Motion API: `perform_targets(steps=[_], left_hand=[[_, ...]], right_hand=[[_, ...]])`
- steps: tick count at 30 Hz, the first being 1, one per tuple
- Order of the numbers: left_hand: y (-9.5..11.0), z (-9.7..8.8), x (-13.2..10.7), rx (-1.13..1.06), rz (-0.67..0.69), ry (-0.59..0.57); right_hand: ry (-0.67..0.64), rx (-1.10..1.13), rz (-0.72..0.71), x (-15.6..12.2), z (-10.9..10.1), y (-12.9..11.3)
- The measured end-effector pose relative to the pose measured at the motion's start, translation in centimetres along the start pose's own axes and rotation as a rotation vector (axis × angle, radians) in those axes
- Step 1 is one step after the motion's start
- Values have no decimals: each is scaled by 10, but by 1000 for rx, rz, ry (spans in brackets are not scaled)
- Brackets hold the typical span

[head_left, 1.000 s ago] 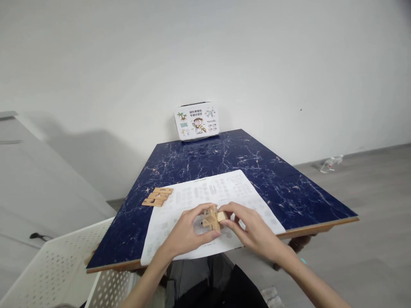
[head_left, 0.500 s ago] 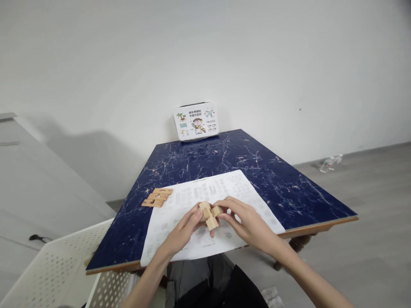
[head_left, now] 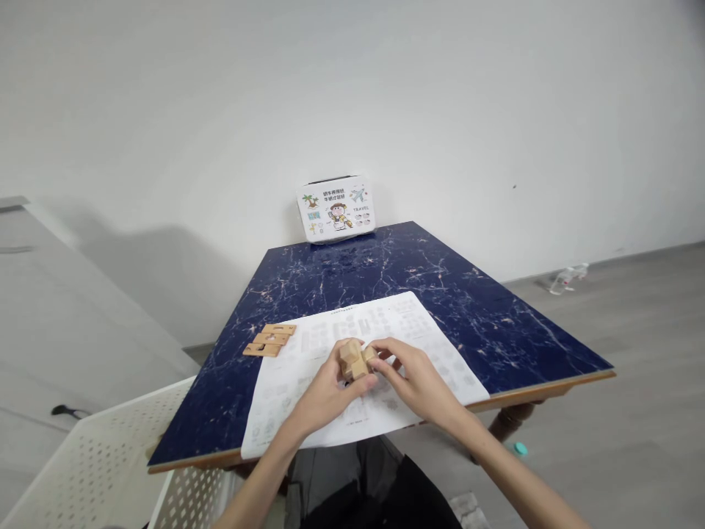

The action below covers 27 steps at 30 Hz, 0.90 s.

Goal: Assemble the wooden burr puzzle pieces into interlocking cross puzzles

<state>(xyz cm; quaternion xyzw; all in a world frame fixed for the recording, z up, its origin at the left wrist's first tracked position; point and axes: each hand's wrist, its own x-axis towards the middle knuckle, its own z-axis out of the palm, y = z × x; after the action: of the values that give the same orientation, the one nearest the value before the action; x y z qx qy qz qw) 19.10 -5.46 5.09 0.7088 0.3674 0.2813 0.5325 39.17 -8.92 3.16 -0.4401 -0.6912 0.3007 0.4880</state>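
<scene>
Both hands meet over a white printed instruction sheet (head_left: 418, 327) on the dark blue marbled table (head_left: 385, 268). Between them is a small wooden block puzzle (head_left: 355, 359) made of interlocked pale pieces. My left hand (head_left: 324, 397) grips it from the left and below, fingers curled round it. My right hand (head_left: 416, 382) pinches its right side with thumb and fingertips. Three loose notched wooden pieces (head_left: 271, 339) lie side by side on the table to the left of the sheet.
A white tin box with cartoon travel pictures (head_left: 335, 208) stands at the table's far edge against the wall. A white perforated plastic basket (head_left: 99, 463) sits at the lower left beside the table. A crumpled plastic bottle (head_left: 567, 279) lies on the grey floor at the right.
The puzzle has been turned in my hands and lifted slightly toward the left. Both hands have closed in more tightly around it.
</scene>
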Motion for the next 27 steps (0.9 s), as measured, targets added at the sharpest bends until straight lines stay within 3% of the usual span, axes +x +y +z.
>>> perform_targets(steps=[7,15,17,20,23,27], left_hand=[[5,7,9,80,-6,189],[26,5,15,276,224,188],[27,4,18,337,249,261],[17,-3,22,395,257,446],[-5,-21,23,426,185,586],[-35,-55,16,681,117,626]], right_hand=[[-30,139,85,-1,8,6],[-22,76,36,-1,19,7],[28,63,94,0,22,10],[106,45,204,2,24,18],[144,0,233,4,21,24],[185,-126,215,5,15,28]])
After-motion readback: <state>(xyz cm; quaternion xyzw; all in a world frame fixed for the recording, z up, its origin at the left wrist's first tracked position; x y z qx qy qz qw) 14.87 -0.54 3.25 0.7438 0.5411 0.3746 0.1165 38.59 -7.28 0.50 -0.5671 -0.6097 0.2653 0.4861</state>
